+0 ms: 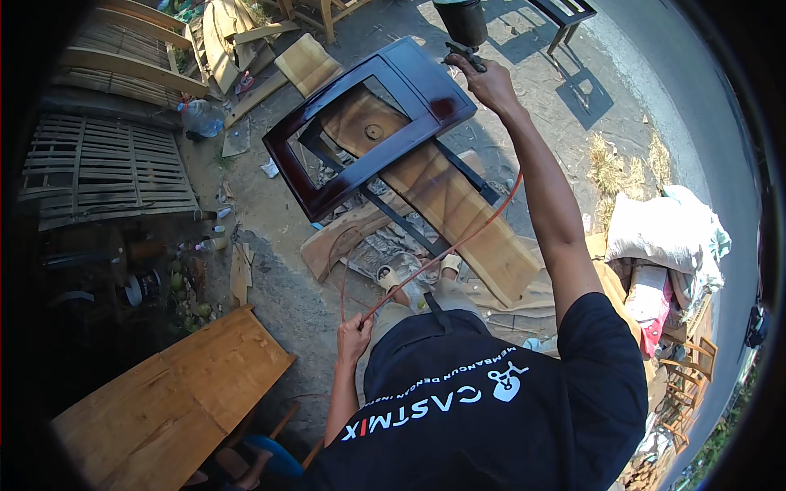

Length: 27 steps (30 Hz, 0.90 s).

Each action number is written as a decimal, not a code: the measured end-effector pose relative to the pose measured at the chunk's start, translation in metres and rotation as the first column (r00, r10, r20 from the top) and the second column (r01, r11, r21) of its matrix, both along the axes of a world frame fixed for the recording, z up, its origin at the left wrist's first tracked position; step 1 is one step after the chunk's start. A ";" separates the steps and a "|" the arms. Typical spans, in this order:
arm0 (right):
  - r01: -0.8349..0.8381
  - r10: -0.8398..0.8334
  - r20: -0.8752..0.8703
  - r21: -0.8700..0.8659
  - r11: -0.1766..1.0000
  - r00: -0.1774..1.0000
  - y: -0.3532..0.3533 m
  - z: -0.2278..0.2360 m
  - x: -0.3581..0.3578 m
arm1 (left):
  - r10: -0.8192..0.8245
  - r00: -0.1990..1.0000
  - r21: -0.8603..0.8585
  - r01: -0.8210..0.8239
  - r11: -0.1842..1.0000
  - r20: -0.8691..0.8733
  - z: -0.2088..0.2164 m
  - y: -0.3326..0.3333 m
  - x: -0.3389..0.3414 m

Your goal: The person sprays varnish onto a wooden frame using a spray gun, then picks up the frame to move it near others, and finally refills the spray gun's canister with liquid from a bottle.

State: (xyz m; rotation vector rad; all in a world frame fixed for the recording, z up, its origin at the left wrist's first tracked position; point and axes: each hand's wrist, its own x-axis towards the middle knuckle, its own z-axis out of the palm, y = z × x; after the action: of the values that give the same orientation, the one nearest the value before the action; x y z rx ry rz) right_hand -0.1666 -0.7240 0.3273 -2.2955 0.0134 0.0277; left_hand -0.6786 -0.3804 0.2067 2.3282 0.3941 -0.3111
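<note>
My right hand point(490, 84), arm stretched forward, grips a spray gun point(465, 57) topped by a dark cup point(463, 23). My left hand point(354, 337) is closed around a thin red hose point(442, 259) near my waist. The hose runs up toward my right forearm, which hides part of it. Below and left of the gun lies a glossy dark brown wooden panel point(397, 78) with a rectangular opening. Beneath it a long wooden plank point(458, 209) shows through the opening, along with dark bars point(405, 221) of a support.
A curved plank point(348, 237) lies by my feet. At left stand a slatted bamboo panel point(106, 168), a plastic jug point(201, 119) and a brown wooden board point(176, 393). White sacks point(659, 233) are piled at right, near the road point(712, 123). A dark piece of furniture point(565, 12) stands far right.
</note>
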 end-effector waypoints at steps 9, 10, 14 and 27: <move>0.138 -0.131 -0.171 0.030 0.990 0.977 -0.076 0.028 -0.157 | -0.143 0.987 0.047 0.147 0.988 -0.073 -0.002 -0.001 0.021; 0.157 -0.146 -0.195 0.038 0.987 0.970 -0.077 0.031 -0.169 | -0.154 0.985 0.055 0.159 0.986 -0.080 -0.001 -0.002 0.020; 0.262 -0.256 -0.080 0.068 0.963 0.963 -0.086 -0.010 -0.197 | -0.199 0.975 0.082 0.208 0.975 -0.103 0.005 -0.002 0.025; 0.079 0.026 -0.267 0.375 0.924 0.963 -0.062 -0.020 -0.242 | -0.142 0.980 0.187 0.167 0.968 -0.140 0.012 -0.003 -0.025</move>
State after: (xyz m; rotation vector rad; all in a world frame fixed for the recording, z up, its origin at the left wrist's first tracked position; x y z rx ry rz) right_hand -0.4084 -0.7858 0.3071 -1.8833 0.1656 0.3014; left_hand -0.7035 -0.3833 0.2190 2.5488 0.3160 -0.5179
